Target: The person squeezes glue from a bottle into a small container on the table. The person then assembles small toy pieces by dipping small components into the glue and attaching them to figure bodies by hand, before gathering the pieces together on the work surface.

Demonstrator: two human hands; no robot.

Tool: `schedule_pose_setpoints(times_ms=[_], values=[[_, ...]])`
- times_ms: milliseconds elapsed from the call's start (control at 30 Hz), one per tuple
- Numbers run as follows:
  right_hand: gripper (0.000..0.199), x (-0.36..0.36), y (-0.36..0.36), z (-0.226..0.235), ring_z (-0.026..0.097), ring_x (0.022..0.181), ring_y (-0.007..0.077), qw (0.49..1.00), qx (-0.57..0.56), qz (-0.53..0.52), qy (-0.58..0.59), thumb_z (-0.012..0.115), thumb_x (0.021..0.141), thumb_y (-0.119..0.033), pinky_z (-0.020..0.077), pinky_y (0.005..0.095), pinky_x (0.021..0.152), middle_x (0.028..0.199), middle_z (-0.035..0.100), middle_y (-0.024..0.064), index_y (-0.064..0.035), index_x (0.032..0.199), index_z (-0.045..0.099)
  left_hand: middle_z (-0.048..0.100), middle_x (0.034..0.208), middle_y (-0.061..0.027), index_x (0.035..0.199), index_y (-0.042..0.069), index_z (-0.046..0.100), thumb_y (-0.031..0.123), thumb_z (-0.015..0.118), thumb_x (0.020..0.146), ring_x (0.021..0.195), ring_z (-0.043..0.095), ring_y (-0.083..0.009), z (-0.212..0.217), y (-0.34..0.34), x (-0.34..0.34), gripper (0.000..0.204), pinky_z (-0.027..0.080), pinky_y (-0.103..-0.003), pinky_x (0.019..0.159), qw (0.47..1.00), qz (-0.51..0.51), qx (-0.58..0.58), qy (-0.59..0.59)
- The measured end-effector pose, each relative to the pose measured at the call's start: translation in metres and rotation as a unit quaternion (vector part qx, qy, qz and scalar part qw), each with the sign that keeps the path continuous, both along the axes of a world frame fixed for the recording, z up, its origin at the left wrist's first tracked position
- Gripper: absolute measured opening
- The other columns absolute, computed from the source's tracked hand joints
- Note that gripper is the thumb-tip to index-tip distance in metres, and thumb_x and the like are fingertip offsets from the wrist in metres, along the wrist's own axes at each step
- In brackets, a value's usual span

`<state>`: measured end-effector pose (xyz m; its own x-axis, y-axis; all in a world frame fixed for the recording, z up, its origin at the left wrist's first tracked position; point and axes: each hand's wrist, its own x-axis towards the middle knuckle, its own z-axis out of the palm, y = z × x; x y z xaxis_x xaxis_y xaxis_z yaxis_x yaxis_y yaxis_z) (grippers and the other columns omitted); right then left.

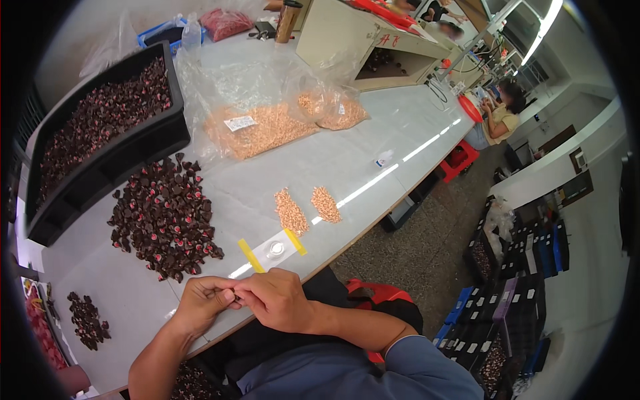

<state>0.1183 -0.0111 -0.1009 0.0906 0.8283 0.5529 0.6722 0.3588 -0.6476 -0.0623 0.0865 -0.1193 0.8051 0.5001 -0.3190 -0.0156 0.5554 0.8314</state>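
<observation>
At the near edge of the table the left hand and right hand meet fingertip to fingertip, fingers curled and pinched together (whatever sits between them is too small to tell). Just beyond lies a small round part between two yellow tape strips. Farther left spreads a heap of dark pieces, with two small orange piles to its right.
</observation>
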Motion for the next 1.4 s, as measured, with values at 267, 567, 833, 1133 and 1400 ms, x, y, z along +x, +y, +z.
schedule_pose_setpoints(times_ms=[267, 567, 833, 1133, 1400], values=[[0.005, 0.057, -0.018, 0.022, 0.053, 0.055, 0.0125, 0.996, 0.063, -0.065, 0.005, 0.065, 0.091, -0.001, 0.0417, 0.0280, 0.054, 0.072, 0.061, 0.0052, -0.0008, 0.095, 0.062, 0.070, 0.108, -0.0192, 0.113, -0.004, 0.064, 0.019, 0.069, 0.095, 0.087, 0.071, -0.0235, 0.010, 0.005, -0.005, 0.029, 0.060, -0.034, 0.079, 0.998, 0.008, -0.054, 0.016], [0.007, 0.111, -0.007, -0.025, 0.059, 0.064, 0.0122, 0.965, -0.117, -0.233, 0.016, 0.064, 0.092, -0.004, 0.0472, 0.0272, 0.058, 0.077, 0.064, 0.0065, -0.0005, 0.098, 0.062, 0.068, 0.116, -0.0201, 0.121, -0.005, 0.061, 0.015, 0.071, 0.093, 0.092, 0.071, -0.0240, 0.005, 0.008, -0.004, 0.036, 0.058, -0.034, 0.082, 0.996, -0.018, -0.087, 0.022], [0.005, 0.114, -0.005, -0.010, 0.055, 0.065, 0.0057, 0.955, -0.196, -0.222, 0.033, 0.066, 0.090, -0.001, 0.0450, 0.0234, 0.058, 0.073, 0.063, 0.0012, 0.0000, 0.094, 0.063, 0.067, 0.121, -0.0201, 0.123, -0.002, 0.061, 0.008, 0.069, 0.094, 0.099, 0.071, -0.0228, 0.008, 0.010, 0.002, 0.032, 0.058, -0.032, 0.086, 0.996, -0.033, -0.080, -0.002], [0.007, 0.110, 0.000, -0.008, 0.057, 0.059, 0.0100, 0.947, -0.230, -0.222, -0.036, 0.069, 0.088, -0.004, 0.0463, 0.0271, 0.057, 0.067, 0.062, 0.0043, -0.0005, 0.091, 0.063, 0.066, 0.121, -0.0201, 0.123, -0.002, 0.061, 0.007, 0.068, 0.094, 0.098, 0.071, -0.0212, 0.011, 0.010, -0.008, 0.032, 0.057, -0.032, 0.086, 0.999, -0.012, -0.050, 0.006], [0.008, 0.112, 0.000, -0.009, 0.056, 0.058, 0.0121, 0.945, -0.213, -0.239, -0.066, 0.068, 0.088, -0.004, 0.0472, 0.0290, 0.057, 0.065, 0.061, 0.0058, -0.0006, 0.089, 0.062, 0.066, 0.123, -0.0190, 0.125, 0.000, 0.061, 0.010, 0.068, 0.095, 0.098, 0.070, -0.0205, 0.006, 0.014, -0.003, 0.032, 0.057, -0.030, 0.085, 0.998, -0.016, -0.068, -0.008]])
